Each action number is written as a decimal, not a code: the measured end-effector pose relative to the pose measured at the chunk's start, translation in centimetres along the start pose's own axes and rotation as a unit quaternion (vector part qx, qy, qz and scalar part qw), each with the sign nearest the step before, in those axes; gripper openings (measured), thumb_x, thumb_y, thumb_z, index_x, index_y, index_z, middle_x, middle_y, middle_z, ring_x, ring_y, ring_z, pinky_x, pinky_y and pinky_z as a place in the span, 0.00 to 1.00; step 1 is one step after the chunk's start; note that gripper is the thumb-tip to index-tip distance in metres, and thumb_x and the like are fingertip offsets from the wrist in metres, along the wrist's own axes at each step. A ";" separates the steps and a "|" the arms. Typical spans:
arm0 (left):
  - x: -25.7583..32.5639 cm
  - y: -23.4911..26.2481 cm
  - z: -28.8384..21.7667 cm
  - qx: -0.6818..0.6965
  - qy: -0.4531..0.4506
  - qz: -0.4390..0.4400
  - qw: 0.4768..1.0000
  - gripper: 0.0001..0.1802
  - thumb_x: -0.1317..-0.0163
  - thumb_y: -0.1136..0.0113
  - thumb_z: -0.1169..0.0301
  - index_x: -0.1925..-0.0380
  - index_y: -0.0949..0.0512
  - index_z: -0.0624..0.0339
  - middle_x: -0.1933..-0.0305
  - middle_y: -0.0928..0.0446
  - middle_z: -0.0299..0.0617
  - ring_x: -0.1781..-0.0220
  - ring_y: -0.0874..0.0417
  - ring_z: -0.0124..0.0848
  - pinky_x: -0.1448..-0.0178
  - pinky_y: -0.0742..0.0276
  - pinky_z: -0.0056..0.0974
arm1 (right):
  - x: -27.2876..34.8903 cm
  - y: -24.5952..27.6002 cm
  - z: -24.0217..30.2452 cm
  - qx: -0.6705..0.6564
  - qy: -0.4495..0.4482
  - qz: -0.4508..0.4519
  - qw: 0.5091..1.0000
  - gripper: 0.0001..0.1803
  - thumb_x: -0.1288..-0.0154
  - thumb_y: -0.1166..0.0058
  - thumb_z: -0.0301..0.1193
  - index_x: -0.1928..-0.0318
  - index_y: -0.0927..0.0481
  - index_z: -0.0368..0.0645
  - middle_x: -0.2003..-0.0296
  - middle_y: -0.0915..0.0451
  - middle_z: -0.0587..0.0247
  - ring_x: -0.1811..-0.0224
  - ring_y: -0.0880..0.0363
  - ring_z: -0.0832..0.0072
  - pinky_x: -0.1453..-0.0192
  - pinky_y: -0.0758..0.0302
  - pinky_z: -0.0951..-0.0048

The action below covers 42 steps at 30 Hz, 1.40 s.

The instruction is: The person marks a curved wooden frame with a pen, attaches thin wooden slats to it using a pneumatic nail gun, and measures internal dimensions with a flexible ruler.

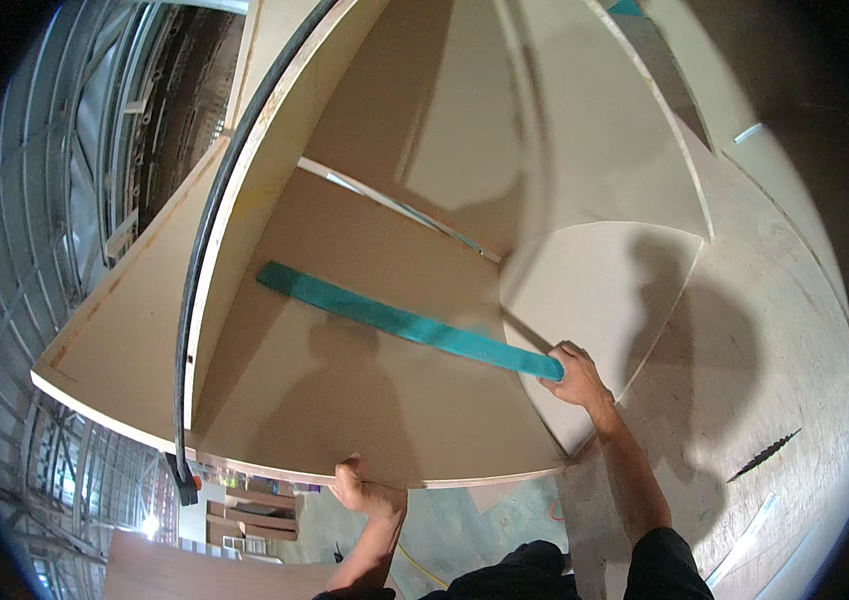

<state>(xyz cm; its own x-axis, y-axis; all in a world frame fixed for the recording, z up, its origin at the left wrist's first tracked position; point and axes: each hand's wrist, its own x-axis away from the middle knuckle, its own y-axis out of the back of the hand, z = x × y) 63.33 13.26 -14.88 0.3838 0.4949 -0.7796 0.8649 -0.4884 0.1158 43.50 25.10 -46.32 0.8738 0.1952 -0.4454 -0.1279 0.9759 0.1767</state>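
Observation:
My right hand (pixel 576 376) is closed round the near end of a long, flat teal strip (pixel 384 315). The strip reaches up and to the left across the inside of a large wooden cabinet-like frame. Below it lies a tan curved-edge panel (pixel 444 410), partly in shadow. My left hand (pixel 362 490) grips this panel's near edge, the thumb over the top and the other fingers mostly hidden. An upright wooden panel (pixel 254 190) stands at the left, and a black cable or hose (pixel 206 220) runs along its edge.
A pale curved wall (pixel 609 140) closes the frame's far right. Pale boards (pixel 794 330) spread out at the right, with a dark serrated-looking strip (pixel 766 453) on one. Shelving with brown boards (pixel 252 515) stands lower left, and a yellow cord (pixel 422 566) lies on the floor.

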 end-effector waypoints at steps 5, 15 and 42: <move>0.2 -1.7 -1.2 0.040 0.027 -0.002 0.999 0.10 0.37 0.50 0.67 0.71 0.26 0.61 0.63 0.27 0.38 0.59 0.25 0.30 0.53 0.26 0.39 | 2.6 2.9 1.7 -0.047 -0.037 0.047 0.997 0.19 0.47 0.27 0.38 0.63 0.18 0.40 0.68 0.19 0.53 0.63 0.18 0.58 0.56 0.23 0.61; -0.1 -0.3 2.3 -0.165 -0.189 0.088 0.964 0.05 0.37 0.49 0.78 0.71 0.26 0.64 0.58 0.27 0.43 0.58 0.24 0.37 0.51 0.25 0.41 | 15.0 6.6 8.9 -0.095 -0.386 0.025 0.917 0.23 0.37 0.37 0.47 0.61 0.15 0.36 0.69 0.17 0.46 0.65 0.18 0.60 0.56 0.24 0.58; -1.6 -4.0 -2.1 0.197 -0.084 0.076 0.974 0.41 0.48 0.49 0.81 0.32 0.51 0.73 0.36 0.43 0.55 0.33 0.38 0.43 0.27 0.44 0.43 | 24.5 8.4 22.6 0.299 -0.380 -0.078 0.872 0.32 0.32 0.44 0.48 0.29 0.33 0.62 0.57 0.21 0.43 0.61 0.16 0.49 0.58 0.20 0.51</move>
<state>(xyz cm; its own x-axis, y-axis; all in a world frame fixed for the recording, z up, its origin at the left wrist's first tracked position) 59.93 15.98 -12.81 0.4100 0.2875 -0.8656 0.5982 -0.8012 0.0172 74.40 35.85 -35.92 0.9461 -0.2788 0.1647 0.0899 0.7147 0.6937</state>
